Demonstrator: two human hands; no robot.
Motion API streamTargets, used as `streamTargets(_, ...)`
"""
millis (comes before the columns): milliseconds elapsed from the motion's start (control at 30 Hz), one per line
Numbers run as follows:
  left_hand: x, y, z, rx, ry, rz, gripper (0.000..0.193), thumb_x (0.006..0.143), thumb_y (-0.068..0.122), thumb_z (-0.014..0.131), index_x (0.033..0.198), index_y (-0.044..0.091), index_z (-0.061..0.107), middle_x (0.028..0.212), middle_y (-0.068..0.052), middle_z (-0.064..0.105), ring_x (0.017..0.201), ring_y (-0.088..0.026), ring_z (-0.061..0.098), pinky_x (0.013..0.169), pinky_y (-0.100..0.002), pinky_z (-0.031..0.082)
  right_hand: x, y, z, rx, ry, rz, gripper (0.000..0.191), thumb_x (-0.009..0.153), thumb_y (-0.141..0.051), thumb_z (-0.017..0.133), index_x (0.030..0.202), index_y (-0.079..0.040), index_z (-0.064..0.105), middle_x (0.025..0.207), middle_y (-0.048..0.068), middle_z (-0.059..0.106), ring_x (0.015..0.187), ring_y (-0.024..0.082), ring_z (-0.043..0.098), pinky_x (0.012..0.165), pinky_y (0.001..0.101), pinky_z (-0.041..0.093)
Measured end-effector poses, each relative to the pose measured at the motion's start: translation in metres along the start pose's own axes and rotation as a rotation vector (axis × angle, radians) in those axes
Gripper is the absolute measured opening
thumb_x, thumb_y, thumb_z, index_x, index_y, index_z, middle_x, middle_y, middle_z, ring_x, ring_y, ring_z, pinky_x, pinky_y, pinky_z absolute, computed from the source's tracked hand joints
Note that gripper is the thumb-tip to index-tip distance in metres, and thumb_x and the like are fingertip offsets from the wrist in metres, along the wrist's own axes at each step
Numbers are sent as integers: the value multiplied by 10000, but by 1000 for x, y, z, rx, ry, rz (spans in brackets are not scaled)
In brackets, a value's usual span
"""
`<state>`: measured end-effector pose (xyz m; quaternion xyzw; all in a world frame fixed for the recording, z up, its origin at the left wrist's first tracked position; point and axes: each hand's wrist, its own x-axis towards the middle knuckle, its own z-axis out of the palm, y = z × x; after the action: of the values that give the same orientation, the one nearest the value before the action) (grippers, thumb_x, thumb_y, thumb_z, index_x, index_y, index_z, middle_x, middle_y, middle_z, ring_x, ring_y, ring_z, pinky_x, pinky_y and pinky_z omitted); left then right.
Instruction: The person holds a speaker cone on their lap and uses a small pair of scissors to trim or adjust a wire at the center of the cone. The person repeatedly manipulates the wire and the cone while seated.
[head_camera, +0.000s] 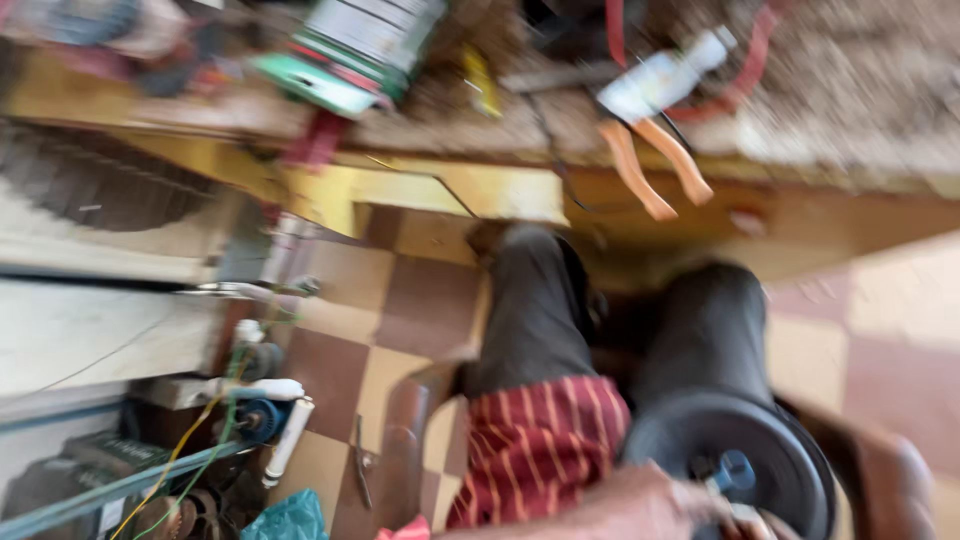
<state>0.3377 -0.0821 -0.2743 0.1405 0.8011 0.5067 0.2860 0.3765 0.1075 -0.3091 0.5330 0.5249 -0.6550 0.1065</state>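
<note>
The whole view is motion-blurred. A black round disc (730, 465) with a blue hub rests on my right knee, in dark trousers. A red striped cloth (540, 445) lies over my lap. One forearm comes in along the bottom edge from the left, and my left hand (665, 505) lies against the near rim of the disc, next to the blue hub. Its fingers are too smeared to tell whether they grip. My right hand is not visible.
A cluttered workbench (450, 190) with a yellow edge runs along the top, holding orange-handled pliers (655, 165), a white tube (660, 80) and a green-and-white can (370, 40). Boards, wires and a blue-ended part (262, 420) crowd the left. The floor is brown-and-cream checkered (400, 300).
</note>
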Motion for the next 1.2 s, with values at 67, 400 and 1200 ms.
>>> streamTargets(67,-11,3,5,-14,-57,38,490,913,30,512,1321,205,719,851,-214,692,756,-388,686,693,-508,535,-10,12,-24,39,20,-5,245,967,19,624,1192,92,686,1049,223,734,912,318,731,819,413,605)
streamTargets(400,-21,17,0,-245,-113,157,513,863,-82,606,1341,86,685,888,-157,703,751,-260,707,662,-373,556,-75,14,-64,270,-2,-116,157,973,12,600,1111,59,660,1079,200,756,918,278,756,827,407,641)
streamTargets(1200,12,5,27,7,-88,-2,385,993,97,607,1374,130,659,770,-154,592,638,-291,629,576,-435,503,-42,-1,-56,576,-435,221,854,1067,-653,355,1421,104,530,1403,252,625,637,158,592,463,213,443)
